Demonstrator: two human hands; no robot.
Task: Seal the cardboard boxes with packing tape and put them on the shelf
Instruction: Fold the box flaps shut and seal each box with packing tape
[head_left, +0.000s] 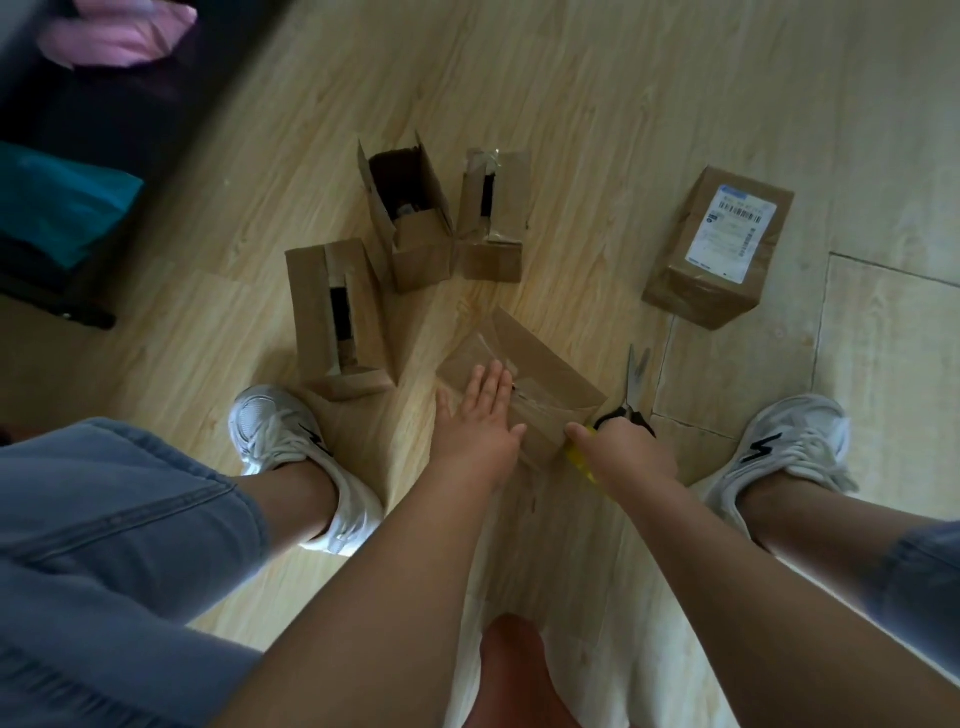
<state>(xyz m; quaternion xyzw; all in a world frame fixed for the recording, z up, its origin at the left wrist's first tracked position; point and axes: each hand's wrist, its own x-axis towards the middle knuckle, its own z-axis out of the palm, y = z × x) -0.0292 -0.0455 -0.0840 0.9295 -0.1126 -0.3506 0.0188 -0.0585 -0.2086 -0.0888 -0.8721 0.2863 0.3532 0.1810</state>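
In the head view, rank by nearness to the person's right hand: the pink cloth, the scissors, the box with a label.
1. Scissors, just beyond the right hand, which grips a yellow tape roll.
2. Labelled box, farther off on the right.
3. Pink cloth, far top-left corner.

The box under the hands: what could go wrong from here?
1. The scissors lie right beside the right hand, which holds the yellow tape roll; a careless move might catch them.
2. The left hand presses flat on the box; if it slips, the seal could come out crooked or wrinkled.
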